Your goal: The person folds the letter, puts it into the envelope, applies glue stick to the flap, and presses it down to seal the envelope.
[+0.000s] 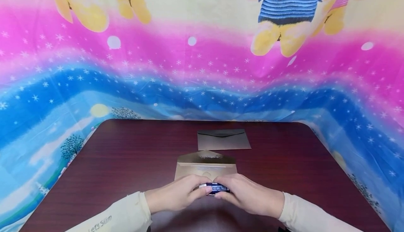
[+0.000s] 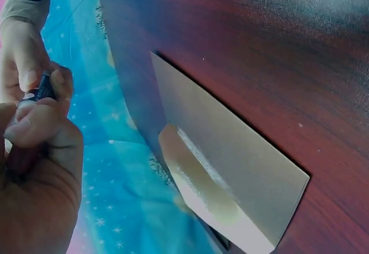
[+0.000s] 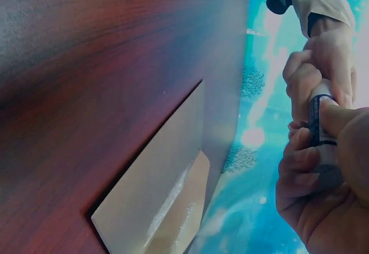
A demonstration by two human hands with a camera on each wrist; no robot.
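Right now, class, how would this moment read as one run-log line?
left grip: holds tube | right grip: holds tube | near envelope: flap open | far envelope: flap down | both: on table

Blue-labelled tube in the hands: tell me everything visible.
The tube is small and cylindrical, plastic by its look, with a dark blue label bearing fine white print too small to read, and a pale end on the left hand's side. It lies roughly level and crosswise, gripped by the left hand and right hand, which hide parts of it. In the head view it shows at the near side of the open-flapped envelope.
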